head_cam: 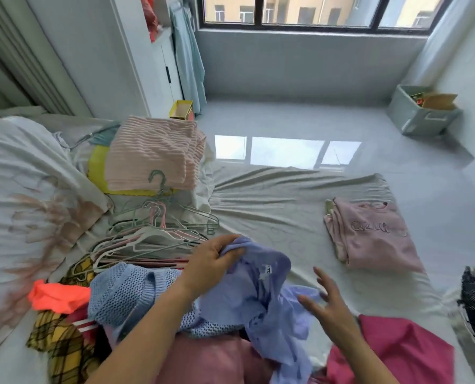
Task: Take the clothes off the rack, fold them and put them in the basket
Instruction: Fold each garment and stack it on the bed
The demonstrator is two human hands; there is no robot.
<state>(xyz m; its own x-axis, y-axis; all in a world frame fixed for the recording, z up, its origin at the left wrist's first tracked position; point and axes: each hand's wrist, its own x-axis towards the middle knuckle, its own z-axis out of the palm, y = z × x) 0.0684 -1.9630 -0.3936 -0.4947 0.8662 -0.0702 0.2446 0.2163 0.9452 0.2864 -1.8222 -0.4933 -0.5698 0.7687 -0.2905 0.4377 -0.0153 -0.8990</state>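
A lilac-blue shirt (261, 295) lies crumpled on top of a heap of clothes at the near edge of the bed. My left hand (212, 263) grips a bunched part of the shirt near its collar. My right hand (323, 299) hovers just to the right of the shirt with fingers spread and straight, holding nothing. Under the shirt sit a blue knit sweater (122, 292), a yellow plaid garment (56, 339), an orange piece (59, 296) and pink and magenta clothes (397, 350). A folded pink top (369, 236) lies on the bed to the right.
A pile of empty hangers (158, 231) lies left of centre. Behind it a folded pink ribbed blanket (156, 153) rests on a yellow basket (97, 167). A rumpled duvet (23, 189) fills the left. A green storage box (422, 115) stands on the floor at the far right.
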